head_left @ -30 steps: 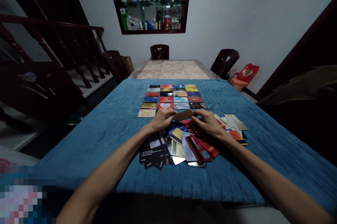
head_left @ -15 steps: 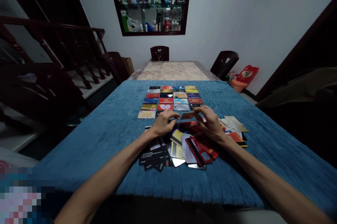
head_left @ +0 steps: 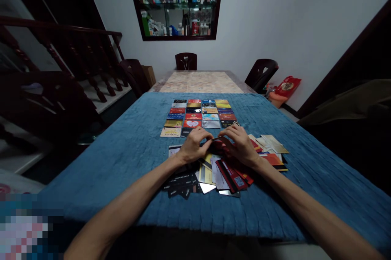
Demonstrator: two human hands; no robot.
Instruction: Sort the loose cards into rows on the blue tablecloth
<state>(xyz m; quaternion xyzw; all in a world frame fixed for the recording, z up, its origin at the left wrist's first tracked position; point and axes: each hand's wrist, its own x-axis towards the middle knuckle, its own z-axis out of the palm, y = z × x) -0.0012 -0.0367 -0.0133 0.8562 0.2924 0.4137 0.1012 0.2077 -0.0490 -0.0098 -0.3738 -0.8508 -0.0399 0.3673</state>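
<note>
A thin card, seen nearly edge-on, is held level above a loose pile. My left hand pinches its left end between thumb and fingers. At its right end, my right hand is closed on it with bent fingers. Underneath lie scattered bank-style cards, among them a red card, a yellow card and black cards. Beyond my hands, several cards lie face up in neat rows, including a red card with a white heart and a silver card. My left hand partly covers a dark card in the nearest row.
A blue cloth covers the near part of the table; the patterned tabletop shows beyond it. More loose cards lie at the pile's right. Dark chairs stand around the table. A shelf cabinet is set in the wall.
My left hand has moved slightly right and taken the card's left end. My right hand has come slightly lower, and the card has tilted from showing its face to nearly edge-on.
</note>
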